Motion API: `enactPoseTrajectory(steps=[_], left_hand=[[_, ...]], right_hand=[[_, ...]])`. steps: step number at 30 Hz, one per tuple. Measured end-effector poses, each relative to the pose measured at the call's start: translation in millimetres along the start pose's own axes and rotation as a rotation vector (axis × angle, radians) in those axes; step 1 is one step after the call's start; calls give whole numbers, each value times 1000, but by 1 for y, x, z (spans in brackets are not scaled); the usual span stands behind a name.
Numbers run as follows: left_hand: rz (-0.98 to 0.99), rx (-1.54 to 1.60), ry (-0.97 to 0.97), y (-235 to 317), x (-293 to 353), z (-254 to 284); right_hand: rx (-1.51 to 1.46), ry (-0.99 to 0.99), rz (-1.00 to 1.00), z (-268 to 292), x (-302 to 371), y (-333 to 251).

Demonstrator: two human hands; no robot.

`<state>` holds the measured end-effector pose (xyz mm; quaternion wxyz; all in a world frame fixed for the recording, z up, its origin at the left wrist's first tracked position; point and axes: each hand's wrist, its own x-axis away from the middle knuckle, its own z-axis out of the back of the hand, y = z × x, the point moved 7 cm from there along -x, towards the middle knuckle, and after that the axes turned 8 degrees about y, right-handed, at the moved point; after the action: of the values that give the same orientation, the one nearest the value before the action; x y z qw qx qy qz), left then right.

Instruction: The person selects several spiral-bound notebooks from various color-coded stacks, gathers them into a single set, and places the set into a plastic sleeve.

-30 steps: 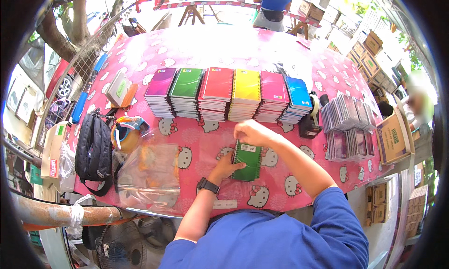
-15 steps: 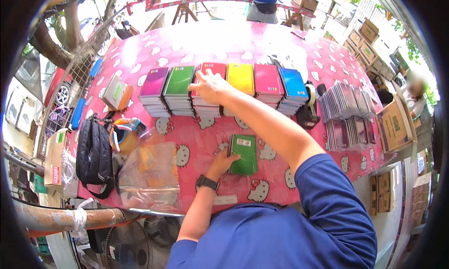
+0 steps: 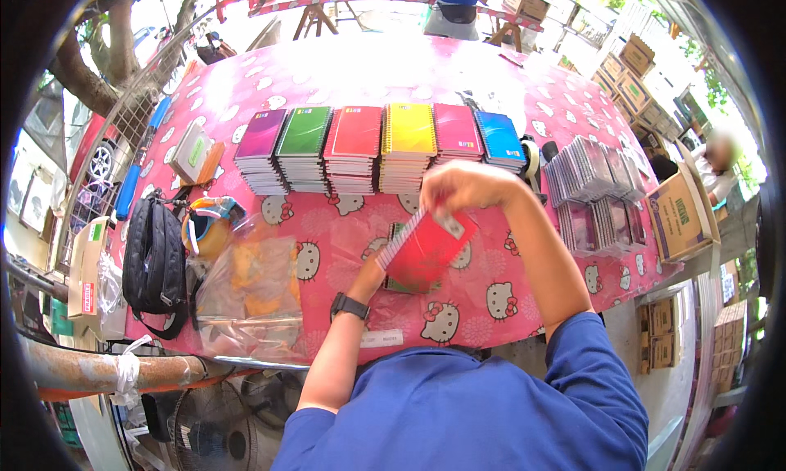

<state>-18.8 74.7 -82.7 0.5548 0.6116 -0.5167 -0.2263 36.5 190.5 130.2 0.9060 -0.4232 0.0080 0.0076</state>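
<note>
Table [image 3: 479,333]: wide, under a shiny pink cloth printed with white cartoon cats, bright with glare on the far side; cardboard boxes [image 3: 634,90] are piled beyond it on the right.
Stacks: six squared piles of spiral notebooks side by side, namely the purple stack [image 3: 262,124], green stack [image 3: 304,131], red stack [image 3: 354,132], yellow stack [image 3: 409,130], pink stack [image 3: 458,129] and blue stack [image 3: 501,137]; glossy covers, pale layered page edges.
Red notebook [image 3: 440,254]: tilted, on the person's side of the row, a pale striped edge along its left; blur hides whether it is one or several.
Green notebook [image 3: 399,286]: beneath the red one, only narrow strips showing.
Right hand [image 3: 465,184]: above, fingers together and clamped on the red notebook's upper end.
Left hand [image 3: 372,273]: at the notebooks' left edge; its fingers vanish behind them, so I cannot tell whether they grip.
Progress: seemingly early; the green one is down, the red one is not yet flat on it, and all six piles stand many notebooks high.
Left side: crinkled clear plastic bags [image 3: 254,295] and a soft black backpack [image 3: 154,258].
Right side: bundles [image 3: 585,172] in glossy clear wrap.
</note>
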Motion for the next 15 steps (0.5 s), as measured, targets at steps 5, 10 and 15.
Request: enactPoseTrajectory(steps=[5, 10, 15], left_hand=[[-57, -410, 9, 12, 3, -7], [-80, -258, 59, 7, 6, 0], [-80, -161, 52, -10, -8, 5]], right_hand=[[36, 27, -140, -76, 1, 82], [561, 805, 245, -9, -20, 6], [966, 869, -29, 24, -39, 52]])
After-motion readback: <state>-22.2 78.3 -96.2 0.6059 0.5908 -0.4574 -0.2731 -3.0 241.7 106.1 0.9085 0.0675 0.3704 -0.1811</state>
